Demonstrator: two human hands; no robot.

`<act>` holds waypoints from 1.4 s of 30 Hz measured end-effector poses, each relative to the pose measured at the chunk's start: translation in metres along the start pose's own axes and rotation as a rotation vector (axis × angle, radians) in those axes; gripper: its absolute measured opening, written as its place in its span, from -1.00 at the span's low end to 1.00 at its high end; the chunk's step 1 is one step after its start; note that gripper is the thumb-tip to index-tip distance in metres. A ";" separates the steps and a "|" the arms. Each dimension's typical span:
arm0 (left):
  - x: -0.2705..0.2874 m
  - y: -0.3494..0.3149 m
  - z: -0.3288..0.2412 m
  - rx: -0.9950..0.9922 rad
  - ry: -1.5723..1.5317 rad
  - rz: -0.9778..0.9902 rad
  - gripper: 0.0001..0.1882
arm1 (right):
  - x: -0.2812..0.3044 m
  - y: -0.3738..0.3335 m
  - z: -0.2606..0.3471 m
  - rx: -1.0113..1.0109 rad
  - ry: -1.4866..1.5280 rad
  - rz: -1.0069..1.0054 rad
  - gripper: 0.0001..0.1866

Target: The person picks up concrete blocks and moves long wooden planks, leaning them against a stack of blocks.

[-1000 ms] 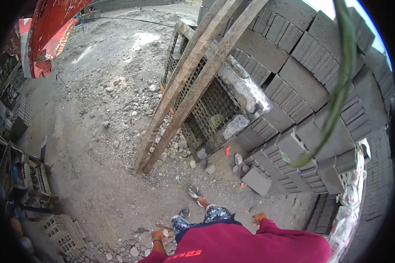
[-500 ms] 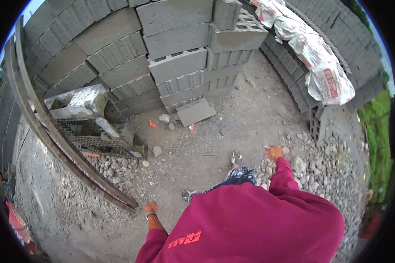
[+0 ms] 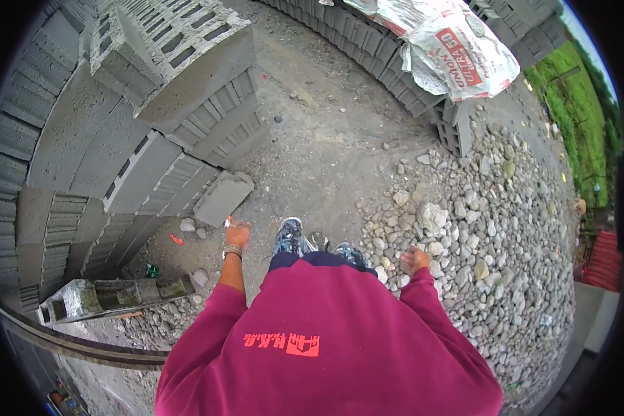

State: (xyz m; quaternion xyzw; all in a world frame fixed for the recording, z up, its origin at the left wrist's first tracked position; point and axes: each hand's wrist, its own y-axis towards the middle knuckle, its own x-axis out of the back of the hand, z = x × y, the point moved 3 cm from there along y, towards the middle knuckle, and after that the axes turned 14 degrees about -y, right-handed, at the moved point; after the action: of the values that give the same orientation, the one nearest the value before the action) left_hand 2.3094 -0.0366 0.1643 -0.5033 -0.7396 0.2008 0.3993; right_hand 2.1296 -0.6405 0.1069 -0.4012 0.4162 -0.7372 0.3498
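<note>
Left hand [image 3: 236, 234] and right hand [image 3: 415, 261] apart, fingers loosely bent, gritty grey ground [image 3: 319, 156], stones [image 3: 482, 267] rightward, stacked blocks [image 3: 145, 166] left

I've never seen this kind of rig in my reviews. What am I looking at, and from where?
There is no robot: this is a bare-handed person, seen by a wide fisheye camera worn on the head. It looks down, so straight edges bend near the rim. The left hand shows near a loose block on the ground; the right hand shows over stones. No object shows in either. Stacked blocks stand at left, and white sacks lie at upper right.
</note>
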 end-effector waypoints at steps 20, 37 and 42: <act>-0.386 0.319 -0.556 -0.288 0.091 0.306 -0.63 | -0.328 0.016 0.707 0.636 -0.262 0.181 -0.61; -0.249 0.600 -0.630 0.351 -1.073 -0.518 -0.69 | -0.804 0.087 1.167 0.791 -1.073 0.678 -0.56; -0.203 0.634 -0.694 0.451 -0.863 -0.528 -0.65 | -0.934 0.051 1.299 0.839 -0.972 0.705 -0.57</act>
State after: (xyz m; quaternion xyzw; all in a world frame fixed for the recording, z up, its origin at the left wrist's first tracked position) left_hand 3.2647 -0.0315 0.0590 -0.0748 -0.8759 0.4352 0.1945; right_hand 3.6902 -0.2997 0.2111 -0.3576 0.0009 -0.4169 0.8356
